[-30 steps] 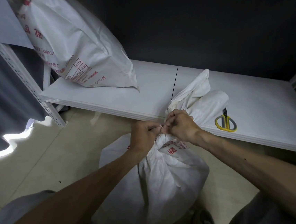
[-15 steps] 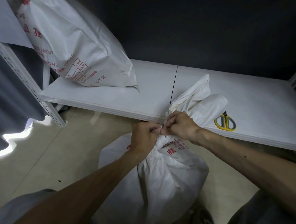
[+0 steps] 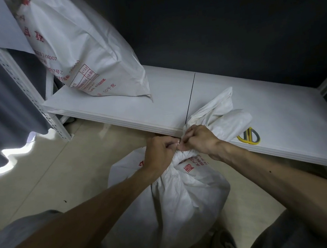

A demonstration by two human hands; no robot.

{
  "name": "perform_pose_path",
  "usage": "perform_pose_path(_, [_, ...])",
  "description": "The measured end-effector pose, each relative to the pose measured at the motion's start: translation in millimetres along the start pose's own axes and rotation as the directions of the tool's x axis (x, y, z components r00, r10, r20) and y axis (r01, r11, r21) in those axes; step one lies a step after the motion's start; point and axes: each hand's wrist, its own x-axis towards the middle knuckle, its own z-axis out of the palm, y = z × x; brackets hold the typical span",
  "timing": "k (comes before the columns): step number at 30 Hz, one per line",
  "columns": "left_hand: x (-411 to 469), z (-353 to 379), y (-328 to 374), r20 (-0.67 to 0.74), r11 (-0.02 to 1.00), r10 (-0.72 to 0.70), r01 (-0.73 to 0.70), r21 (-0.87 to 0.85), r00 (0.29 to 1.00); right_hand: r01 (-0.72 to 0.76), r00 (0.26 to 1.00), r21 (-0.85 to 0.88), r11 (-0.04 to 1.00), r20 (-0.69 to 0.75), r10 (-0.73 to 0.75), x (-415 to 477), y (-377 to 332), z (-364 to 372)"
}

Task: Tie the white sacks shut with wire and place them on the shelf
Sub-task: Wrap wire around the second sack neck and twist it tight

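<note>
A white sack with red print stands on the floor in front of the low white shelf. Its gathered neck flares out behind my hands and rests over the shelf edge. My left hand and my right hand meet at the neck, fingers curled, each pinching an end of a thin wire wrapped around it. Only a short glint of the wire shows between my fingertips. A second white sack leans upright on the shelf at the left.
Yellow-handled scissors lie on the shelf just right of the sack's flared top. A perforated shelf post stands at the left beside a grey curtain. A dark wall backs the shelf. Beige floor tiles spread to the left.
Both hands stay at the sack's neck with only small finger movements. The flared top of the sack has shifted slightly and covers more of the scissors.
</note>
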Motion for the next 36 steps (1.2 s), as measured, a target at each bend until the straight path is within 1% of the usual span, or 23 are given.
perform_pose_path(18, [-2.6, -2.4, 0.3, 0.02, 1.0, 0.017, -0.018, 0.019, 1.0, -0.026, 1.0, 0.064, 0.998, 0.012, 0.026, -2.3, -0.3, -1.1])
perform_pose_path(23, [-2.9, -1.4, -0.7, 0.04, 1.0, 0.018, -0.019, 0.022, 0.999, -0.029, 0.999, 0.041, 0.999, 0.017, 0.028, -1.5, -0.8, 0.4])
perform_pose_path(27, [-2.2, -1.0, -2.1, 0.044, 0.999, 0.027, -0.028, 0.023, 0.999, -0.042, 0.999, 0.094, 0.995, 0.026, 0.039, -1.8, 0.4, -0.4])
perform_pose_path(31, [-2.1, 0.1, -3.6, 0.048, 0.999, 0.008, -0.009, 0.031, 0.999, -0.048, 0.998, 0.107, 0.993, 0.044, 0.043, -1.8, 1.1, -0.6])
perform_pose_path(36, [-2.1, 0.7, -3.7, 0.054, 0.999, 0.014, -0.017, 0.046, 0.998, -0.048, 0.998, 0.093, 0.994, 0.031, 0.046, 0.9, 4.6, 0.3])
